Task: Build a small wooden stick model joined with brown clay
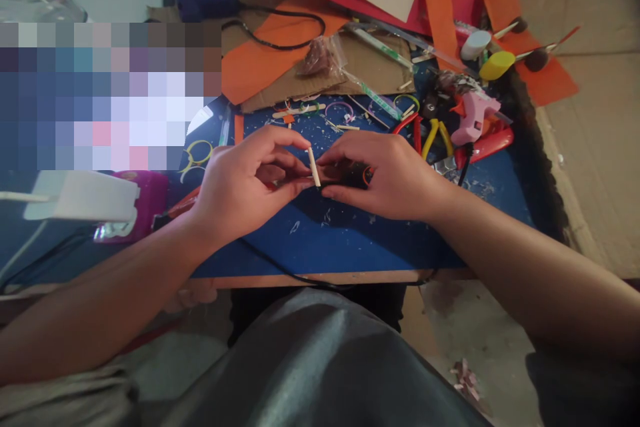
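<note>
A short pale wooden stick (313, 167) stands tilted between my hands over the blue tabletop. My left hand (250, 170) pinches it, with the index fingertip at its top end and the thumb near its lower end. Just to the right, my right hand (385, 170) is curled with its fingertips close to the stick. Something brownish shows between the two hands, but I cannot make out what it is or whether the right fingers grip it. An orange ring-like shape (369, 176) shows beside the right palm.
Pliers with yellow handles (441, 138) and a pink glue gun (479, 117) lie to the right. Behind are orange sheets (270, 57), cardboard (380, 67) and several rings and scraps. A white charger (83, 195) sits in a magenta socket block (153, 203) at left.
</note>
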`<state>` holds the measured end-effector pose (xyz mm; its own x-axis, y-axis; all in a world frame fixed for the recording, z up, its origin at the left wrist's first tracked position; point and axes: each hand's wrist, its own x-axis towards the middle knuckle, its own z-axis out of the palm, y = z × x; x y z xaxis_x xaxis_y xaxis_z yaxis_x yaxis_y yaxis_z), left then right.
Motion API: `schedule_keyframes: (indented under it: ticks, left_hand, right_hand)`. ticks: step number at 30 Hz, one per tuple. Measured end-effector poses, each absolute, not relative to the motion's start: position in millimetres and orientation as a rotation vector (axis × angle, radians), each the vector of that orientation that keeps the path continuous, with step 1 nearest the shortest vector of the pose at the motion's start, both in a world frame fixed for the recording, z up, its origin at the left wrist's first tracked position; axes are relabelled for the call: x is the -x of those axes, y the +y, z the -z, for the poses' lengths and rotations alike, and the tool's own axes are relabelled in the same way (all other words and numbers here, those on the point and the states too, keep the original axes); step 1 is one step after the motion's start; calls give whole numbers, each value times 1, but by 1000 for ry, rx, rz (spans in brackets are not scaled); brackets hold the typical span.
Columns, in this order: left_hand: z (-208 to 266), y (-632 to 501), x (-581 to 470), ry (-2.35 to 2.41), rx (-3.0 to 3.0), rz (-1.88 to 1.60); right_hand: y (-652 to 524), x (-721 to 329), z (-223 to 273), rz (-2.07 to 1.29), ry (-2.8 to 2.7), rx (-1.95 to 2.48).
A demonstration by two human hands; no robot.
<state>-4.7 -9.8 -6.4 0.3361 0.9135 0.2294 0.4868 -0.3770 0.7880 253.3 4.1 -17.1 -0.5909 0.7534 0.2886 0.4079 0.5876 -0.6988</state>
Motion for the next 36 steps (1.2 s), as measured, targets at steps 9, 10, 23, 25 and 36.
schedule_keyframes:
  ticks: [9,10,23,25,36]
  left_hand:
    - [7,-11,6,1212,-1997,-903]
    - [7,-10,6,1209,-1999,-901]
    - [8,-11,6,1214,-2029,-904]
    - [8,-11,6,1192,-2023,-922]
    - [8,-13,5,1187,-1983,-893]
  right_hand:
    - [6,-253,22,-756,-2234,893]
    - [6,-253,22,-759,-2234,898]
    - [1,-248,20,-857,-2139,852]
    - [2,-248,21,-891,-2099,884]
    - [4,-245,21,-1001,-2022,894]
